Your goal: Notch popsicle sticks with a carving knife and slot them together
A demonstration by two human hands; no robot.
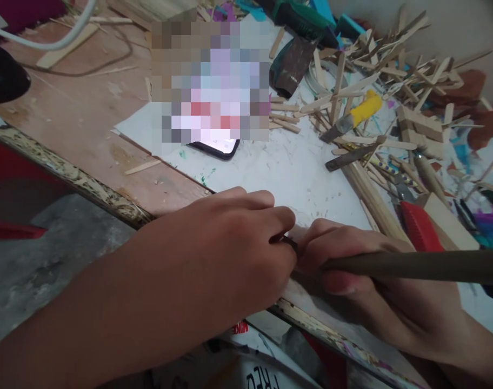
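Observation:
My left hand (pixel 234 243) is curled at the near edge of the white sheet (pixel 287 167), its fingertips pinched on a small dark piece I cannot make out. My right hand (pixel 352 265) touches it from the right, fingers closed round a long brown stick-like tool (pixel 412 266) that runs off to the right. The two hands meet fingertip to fingertip near the table's edge. What lies under them is hidden.
A phone (pixel 216 147) lies lit beyond the hands, partly blurred. To the right are a yellow-handled tool (pixel 354 116), a red-handled tool (pixel 419 227), wooden sticks (pixel 372 200) and a heap of scraps (pixel 408 75). A green power tool (pixel 299 21) sits at the back. The plywood table edge (pixel 88 186) runs diagonally.

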